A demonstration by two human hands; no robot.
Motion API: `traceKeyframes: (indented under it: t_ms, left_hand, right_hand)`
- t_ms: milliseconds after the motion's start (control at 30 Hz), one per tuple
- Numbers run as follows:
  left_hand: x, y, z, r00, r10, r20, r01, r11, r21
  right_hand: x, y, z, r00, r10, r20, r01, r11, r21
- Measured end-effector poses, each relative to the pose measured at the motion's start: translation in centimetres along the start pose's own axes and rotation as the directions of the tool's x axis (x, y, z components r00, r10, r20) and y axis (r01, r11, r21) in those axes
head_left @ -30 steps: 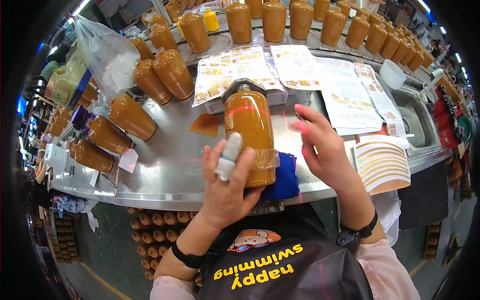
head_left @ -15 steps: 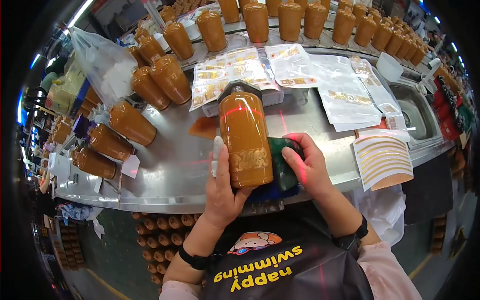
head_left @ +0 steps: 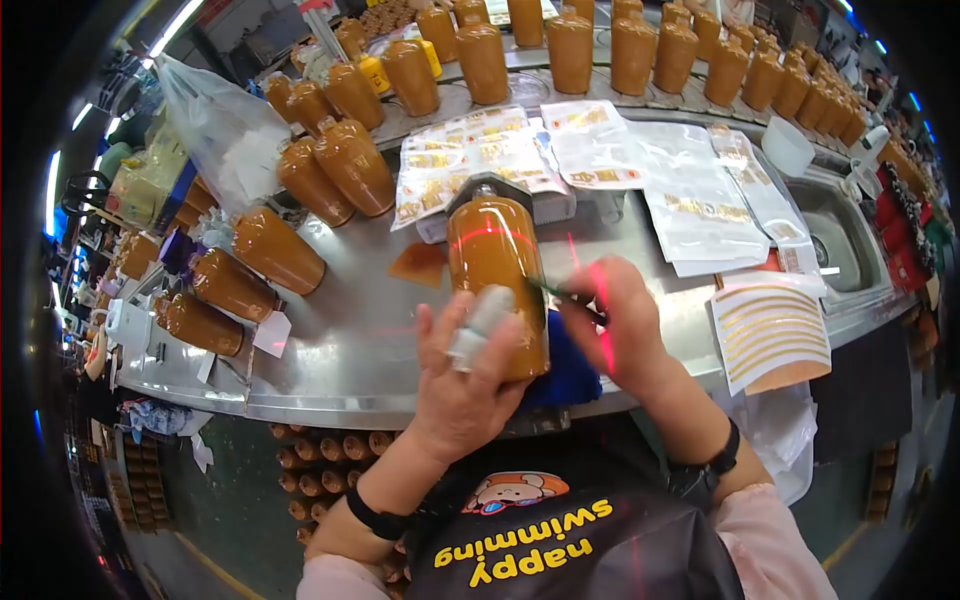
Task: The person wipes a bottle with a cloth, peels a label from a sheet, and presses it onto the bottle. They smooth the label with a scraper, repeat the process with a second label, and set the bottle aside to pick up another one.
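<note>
Bottle [head_left: 492, 245] lies near the middle of the counter's [head_left: 345, 355] near edge, neck pointing to the far edge. Left hand [head_left: 462, 385] grasps its lower body; right hand [head_left: 628, 325] pinches a green scraper [head_left: 552, 287]. Label sheets [head_left: 700, 190] lie beyond, before other bottles [head_left: 570, 52].

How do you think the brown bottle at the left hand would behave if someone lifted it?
The bottle would probably stay stiff, judging by its evenly rounded body. Its glossy surface may feel slippery, and its round sides could let it roll.

Factory workshop: brown bottles [head_left: 570, 55] lining curved track, steel worktable [head_left: 330, 350], decal sheets [head_left: 700, 205], inset sink [head_left: 835, 235].
</note>
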State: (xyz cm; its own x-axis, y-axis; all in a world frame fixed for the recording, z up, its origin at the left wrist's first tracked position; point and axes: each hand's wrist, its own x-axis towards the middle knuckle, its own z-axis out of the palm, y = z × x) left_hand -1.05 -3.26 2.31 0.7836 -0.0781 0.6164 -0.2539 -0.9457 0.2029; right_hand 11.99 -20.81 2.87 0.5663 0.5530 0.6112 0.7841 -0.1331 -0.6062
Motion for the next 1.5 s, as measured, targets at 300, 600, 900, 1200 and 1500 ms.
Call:
traceKeyframes:
  t_ms: [300,600,900,1200,1500]
  left_hand:
    - [-1.8,-1.8,-0.1,0.977,-0.202,0.071,0.200,0.979,0.027]
    - [-2.2,-2.7,1.4,0.969,-0.240,0.066,0.245,0.965,-0.094]
    - [-1.9,-2.6,1.1,0.964,-0.261,0.054,0.266,0.958,-0.105]
    - [-1.5,-2.5,0.7,0.958,-0.281,0.053,0.285,0.955,-0.085]
    - [-1.4,-2.5,-0.3,0.972,-0.227,0.055,0.229,0.973,-0.030]
  right_hand:
    - [4.3,0.6,-0.6,0.998,-0.068,-0.015,0.062,0.969,-0.240]
    - [3.9,-1.7,-0.5,0.968,0.060,0.245,-0.110,0.974,0.196]
    - [4.3,-1.0,0.7,0.962,0.054,0.269,-0.110,0.974,0.197]
    - [5.4,-2.2,-0.2,0.990,0.127,0.053,-0.127,0.992,-0.019]
    - [4.7,-3.7,-0.6,0.911,0.061,0.408,-0.172,0.955,0.241]
